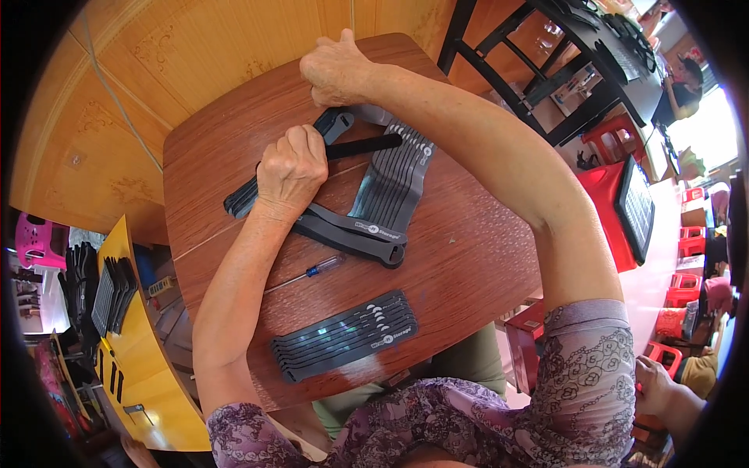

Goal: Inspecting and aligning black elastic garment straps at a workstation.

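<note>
My left hand [292,168] is closed in a fist around a black strap [363,147] over the middle of the brown wooden table [468,257]. Farther away, near the table's far edge, my right hand [335,72] is also closed; whatever its fingers hold is hidden. Beneath my hands lies a stack of grey-black straps [390,175] with white print. One loose strap [382,240] with a holed end crosses its near side. More dark strap ends [240,199] show left of my left hand.
A screwdriver [324,266] with a blue and clear handle lies nearer me. Closer still is a neat stack of straps [347,334]. A yellow table [164,390] with more straps stands left; red stools and a person's hand [655,384] are right.
</note>
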Demonstrator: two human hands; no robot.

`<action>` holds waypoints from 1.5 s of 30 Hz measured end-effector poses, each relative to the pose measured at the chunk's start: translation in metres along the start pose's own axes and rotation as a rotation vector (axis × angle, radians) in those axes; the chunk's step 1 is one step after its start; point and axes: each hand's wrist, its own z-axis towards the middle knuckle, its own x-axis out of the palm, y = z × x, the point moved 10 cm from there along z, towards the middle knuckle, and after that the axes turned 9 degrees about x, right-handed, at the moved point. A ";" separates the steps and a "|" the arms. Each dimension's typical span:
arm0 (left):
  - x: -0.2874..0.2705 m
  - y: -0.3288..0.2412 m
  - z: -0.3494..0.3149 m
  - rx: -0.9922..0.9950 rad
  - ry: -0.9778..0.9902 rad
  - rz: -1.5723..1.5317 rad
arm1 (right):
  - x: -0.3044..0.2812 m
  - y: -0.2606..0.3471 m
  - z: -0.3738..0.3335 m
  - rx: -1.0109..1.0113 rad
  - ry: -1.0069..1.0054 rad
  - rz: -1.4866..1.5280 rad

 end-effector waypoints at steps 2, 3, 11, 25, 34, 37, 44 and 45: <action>0.000 0.001 -0.003 -0.009 0.000 -0.002 | 0.006 -0.005 0.003 0.044 0.059 -0.032; -0.003 0.002 -0.007 -0.022 -0.013 -0.008 | 0.005 -0.015 0.005 0.076 0.006 -0.094; 0.042 0.040 -0.037 -0.409 0.348 -0.257 | 0.014 -0.071 0.007 0.223 0.034 0.052; -0.034 -0.042 -0.007 0.050 0.385 -0.985 | -0.007 -0.025 -0.049 -0.070 -0.386 -0.107; -0.050 -0.035 -0.002 0.067 0.102 -1.017 | 0.052 -0.018 -0.117 -0.071 0.301 0.558; -0.046 -0.011 0.003 -0.057 0.030 -1.078 | 0.054 -0.027 -0.125 -0.092 0.297 0.748; -0.020 0.020 -0.007 -0.338 0.056 -1.346 | 0.032 -0.029 -0.152 -0.087 0.388 1.192; -0.012 0.020 -0.009 -0.387 0.130 -1.394 | 0.033 -0.029 -0.154 -0.081 0.391 1.127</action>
